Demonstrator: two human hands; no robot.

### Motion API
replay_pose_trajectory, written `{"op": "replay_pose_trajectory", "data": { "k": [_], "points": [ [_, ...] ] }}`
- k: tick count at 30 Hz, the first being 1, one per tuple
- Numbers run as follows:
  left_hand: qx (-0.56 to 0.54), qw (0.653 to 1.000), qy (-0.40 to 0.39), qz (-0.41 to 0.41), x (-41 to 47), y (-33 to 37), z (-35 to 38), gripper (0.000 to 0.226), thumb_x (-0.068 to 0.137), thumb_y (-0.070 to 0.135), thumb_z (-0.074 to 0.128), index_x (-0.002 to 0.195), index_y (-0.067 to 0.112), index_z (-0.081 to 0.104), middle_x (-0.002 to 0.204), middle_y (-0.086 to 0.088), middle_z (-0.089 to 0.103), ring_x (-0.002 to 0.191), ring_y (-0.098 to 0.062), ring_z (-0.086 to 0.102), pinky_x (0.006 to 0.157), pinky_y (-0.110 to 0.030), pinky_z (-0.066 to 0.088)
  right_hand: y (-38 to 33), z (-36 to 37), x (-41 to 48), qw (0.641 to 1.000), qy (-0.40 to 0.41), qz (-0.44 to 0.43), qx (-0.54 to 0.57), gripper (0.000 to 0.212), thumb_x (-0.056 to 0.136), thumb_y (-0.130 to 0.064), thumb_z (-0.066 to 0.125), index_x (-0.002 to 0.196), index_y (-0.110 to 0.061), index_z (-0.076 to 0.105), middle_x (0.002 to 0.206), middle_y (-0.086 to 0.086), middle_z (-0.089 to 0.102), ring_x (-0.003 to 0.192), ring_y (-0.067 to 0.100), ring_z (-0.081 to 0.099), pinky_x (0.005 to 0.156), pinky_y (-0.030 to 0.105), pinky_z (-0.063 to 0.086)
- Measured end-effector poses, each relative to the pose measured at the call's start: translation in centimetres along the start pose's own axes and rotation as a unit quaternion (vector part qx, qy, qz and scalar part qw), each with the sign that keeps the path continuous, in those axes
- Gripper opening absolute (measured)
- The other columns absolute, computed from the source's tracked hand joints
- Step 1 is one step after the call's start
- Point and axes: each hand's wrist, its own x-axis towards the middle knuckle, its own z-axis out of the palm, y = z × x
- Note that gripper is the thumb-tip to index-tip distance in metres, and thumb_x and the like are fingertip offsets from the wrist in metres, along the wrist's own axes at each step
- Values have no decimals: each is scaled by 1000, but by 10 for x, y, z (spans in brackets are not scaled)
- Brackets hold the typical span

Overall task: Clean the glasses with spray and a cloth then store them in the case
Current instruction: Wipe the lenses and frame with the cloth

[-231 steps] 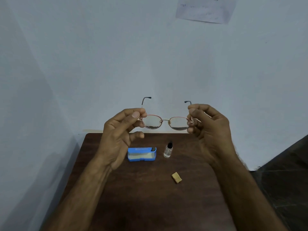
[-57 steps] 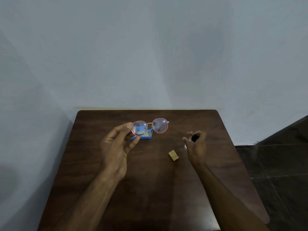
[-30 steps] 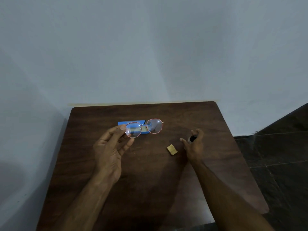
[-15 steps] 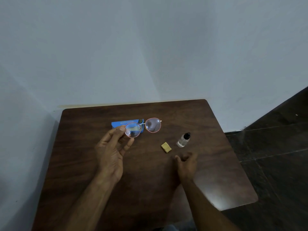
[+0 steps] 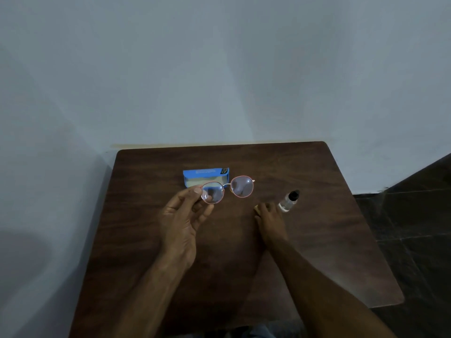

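Observation:
My left hand (image 5: pixel 181 219) pinches the pink-rimmed glasses (image 5: pixel 228 189) by the outer edge of the left lens and holds them above the table with the lenses facing me. Behind them the blue case (image 5: pixel 206 175) lies open on the table. My right hand (image 5: pixel 269 219) reaches over the small yellow cloth (image 5: pixel 256 207). Its fingers curl down onto the cloth, so only a sliver of yellow shows at the fingertips. The clear spray bottle (image 5: pixel 289 200) with a black cap stands upright just right of that hand, untouched.
The dark wooden table (image 5: pixel 329 240) is pushed into a corner of pale walls, with one wall at the back and one on the left. Its right and near edges drop to a dark tiled floor (image 5: pixel 419 228).
My right hand set the spray bottle down on the table, let it go, drew back, then moved left and forward onto the cloth. My left hand kept holding the glasses.

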Motion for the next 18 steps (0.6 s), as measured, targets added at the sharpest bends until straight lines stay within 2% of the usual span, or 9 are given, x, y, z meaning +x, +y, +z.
{"op": "replay_pose_trajectory", "data": {
  "k": [4, 6, 8, 10, 11, 13, 14, 16, 18],
  "points": [
    [4, 1000, 5, 4, -4, -1, -4, 9, 97, 6, 67, 98, 7, 76, 88, -7, 77, 77, -13, 74, 73, -26, 64, -1, 2, 16, 997, 2, -16, -74, 13, 86, -7, 74, 88, -8, 61, 93, 17, 65, 85, 39, 65, 71, 46, 54],
    [5, 1000, 10, 3, -6, 0, -5, 9, 97, 6, 67, 100, 5, 75, 89, -8, 77, 77, -13, 74, 71, -26, 63, -2, 1, 24, 993, -33, -19, -108, 12, 86, -3, 71, 92, -7, 61, 94, 18, 64, 87, 41, 66, 71, 48, 54],
    [4, 1000, 14, 3, -7, 1, -4, 9, 97, 6, 68, 101, 4, 75, 89, -8, 77, 77, -13, 74, 71, -25, 63, -3, -2, 29, 995, -55, 0, -87, 10, 93, -3, 60, 102, -6, 59, 105, 19, 64, 96, 41, 65, 74, 46, 52],
    [4, 1000, 15, 3, -8, 1, -4, 10, 96, 7, 69, 103, 4, 76, 90, -9, 77, 79, -14, 75, 72, -26, 63, -6, -10, 32, 997, -57, 54, 3, 2, 98, -10, 56, 97, -9, 58, 104, 14, 66, 96, 38, 66, 70, 39, 45],
    [4, 1000, 16, 3, -8, 2, -4, 11, 96, 8, 70, 104, 4, 76, 92, -10, 78, 80, -15, 75, 73, -27, 64, -13, -17, 30, 991, -60, 93, 71, 9, 97, -15, 58, 88, -12, 58, 95, 10, 69, 90, 35, 67, 68, 37, 44],
    [-2, 1000, 22, 1, -8, 4, -4, 13, 95, 8, 71, 105, 5, 76, 95, -11, 79, 82, -16, 75, 73, -27, 64, -29, -30, 24, 966, -46, 149, 208, 15, 91, -19, 66, 77, -20, 64, 80, 2, 73, 82, 29, 71, 70, 40, 53],
    [-6, 1000, 26, 1, -7, 4, -4, 13, 94, 9, 72, 105, 5, 77, 96, -11, 80, 83, -17, 76, 73, -27, 64, -40, -40, 18, 949, -30, 163, 267, 10, 88, -16, 70, 81, -23, 68, 83, -1, 75, 84, 25, 73, 76, 41, 57],
    [-17, 999, 34, 0, -5, 4, -2, 11, 94, 8, 72, 104, 6, 77, 95, -12, 80, 82, -18, 76, 75, -28, 65, -62, -62, 0, 919, 20, 164, 357, 22, 84, -7, 74, 96, -26, 73, 91, -7, 77, 90, 18, 74, 85, 45, 60],
    [-28, 999, 40, 3, -4, 4, -1, 9, 95, 8, 71, 102, 6, 77, 91, -11, 79, 80, -17, 75, 74, -27, 65, -87, -94, -23, 890, 69, 150, 426, 30, 85, -2, 74, 99, -27, 75, 91, -10, 77, 87, 11, 74, 84, 47, 63]
  ]
}}
